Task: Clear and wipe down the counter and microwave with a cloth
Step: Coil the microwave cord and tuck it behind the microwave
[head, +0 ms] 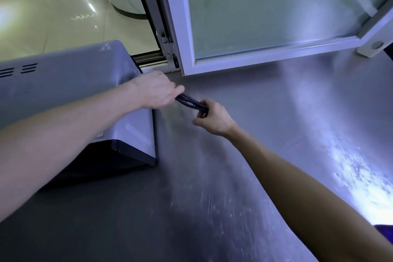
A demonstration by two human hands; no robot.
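Left grip (156, 89): clamped on the bundled black cord (191, 102), beside the microwave (63, 91).
Right grip (212, 119): curled round the bundle's other end.
Counter (265, 144): scuffed steel below.

A silver microwave (63, 91) is set at the left of the steel counter (276, 134), its dark front turned toward the near side. Vent slots and a hot-surface symbol are borne on its top. Its black cord (191, 102), gathered into a bundle of strands, is gripped just right of it by the left hand (155, 89) and right hand (212, 119). The counter is scratched and glare-streaked.
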